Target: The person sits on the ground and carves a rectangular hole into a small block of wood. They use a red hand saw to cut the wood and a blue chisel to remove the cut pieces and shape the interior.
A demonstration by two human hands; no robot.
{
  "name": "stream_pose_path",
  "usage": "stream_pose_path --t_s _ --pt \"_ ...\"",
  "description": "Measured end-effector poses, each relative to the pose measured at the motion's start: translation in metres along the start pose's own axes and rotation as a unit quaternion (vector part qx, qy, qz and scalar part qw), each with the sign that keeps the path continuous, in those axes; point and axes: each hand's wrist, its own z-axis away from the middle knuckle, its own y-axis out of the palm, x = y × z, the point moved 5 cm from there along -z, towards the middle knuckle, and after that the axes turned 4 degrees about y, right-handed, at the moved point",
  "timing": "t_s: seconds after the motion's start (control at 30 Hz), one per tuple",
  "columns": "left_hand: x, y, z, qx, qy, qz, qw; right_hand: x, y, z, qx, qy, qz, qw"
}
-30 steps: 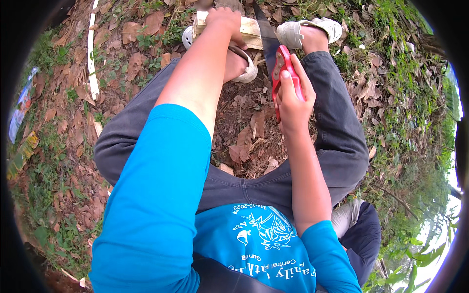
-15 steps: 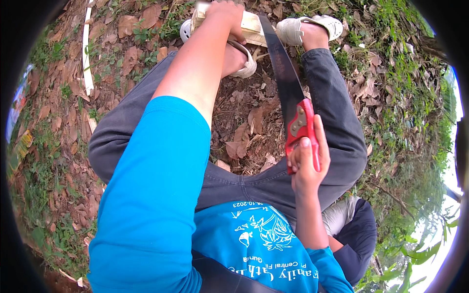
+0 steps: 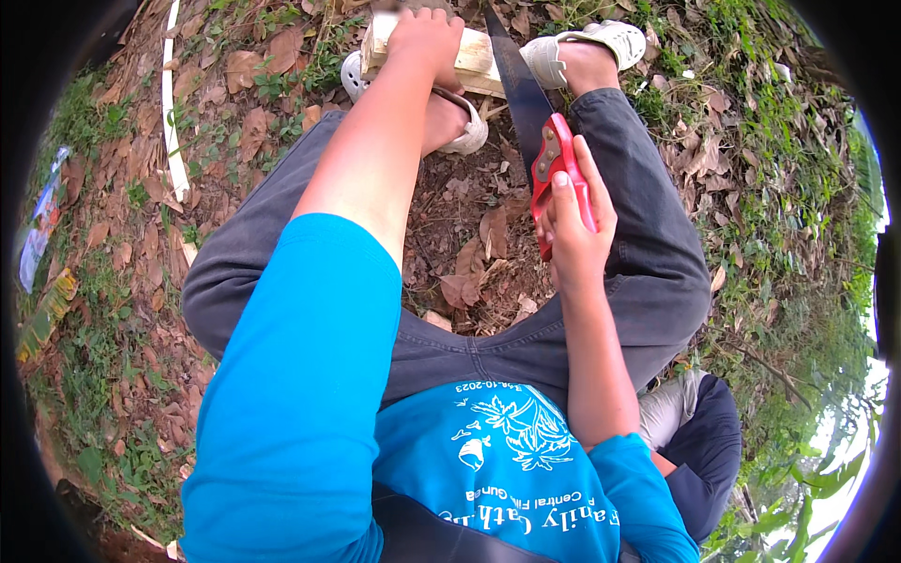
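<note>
A hand saw [image 3: 523, 92] with a red handle is gripped in my right hand [image 3: 579, 220], its fingers wrapped round the grip and the forefinger stretched along the side. The dark blade points away from me and lies against the right end of a pale wooden piece [image 3: 478, 64]. My left hand [image 3: 424, 45] presses down on top of that wood, fingers curled over it. The wood lies between my two feet, in light clogs [image 3: 615, 45]. The blade's far tip runs to the upper edge of the picture.
Brown leaf litter and green weeds [image 3: 253, 131] cover the ground. A long pale strip [image 3: 169, 103] lies at the left. Another person in dark clothing [image 3: 706, 450] is close by at the lower right. A blue and white wrapper [image 3: 42, 220] lies at the far left.
My right hand has pushed the saw forward, away from me, so the handle now sits nearer the wood. My left hand stays on the wood.
</note>
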Motion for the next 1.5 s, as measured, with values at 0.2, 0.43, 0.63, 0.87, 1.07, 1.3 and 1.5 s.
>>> stream_pose_path --t_s 0.2,0.43,0.63,0.87,1.07,1.3,1.5 --pt "-0.016 0.018 -0.015 -0.087 0.011 -0.014 0.996 0.003 -0.022 0.004 -0.011 0.007 -0.004 1.000" --pt "-0.005 0.010 -0.027 0.005 0.035 0.007 0.999 0.020 -0.012 -0.007 -0.015 0.005 -0.079 0.997" --pt "-0.013 0.004 -0.024 -0.015 0.043 -0.017 0.999 0.029 -0.016 -0.008 -0.020 -0.022 0.007 1.000" --pt "-0.029 0.002 -0.003 -0.094 0.093 -0.058 0.990 0.005 -0.030 0.036 -0.044 -0.001 -0.055 0.998" --pt "-0.022 -0.001 -0.013 -0.060 0.052 -0.040 0.996 0.033 -0.020 0.010 -0.026 -0.005 -0.109 0.994" --pt "-0.012 -0.019 -0.005 -0.018 -0.023 -0.017 0.999 0.066 -0.017 -0.012 0.015 -0.001 -0.037 0.999" --pt "-0.019 -0.009 0.000 -0.010 -0.033 -0.007 0.999 0.025 -0.031 -0.003 0.026 0.042 -0.131 0.990"
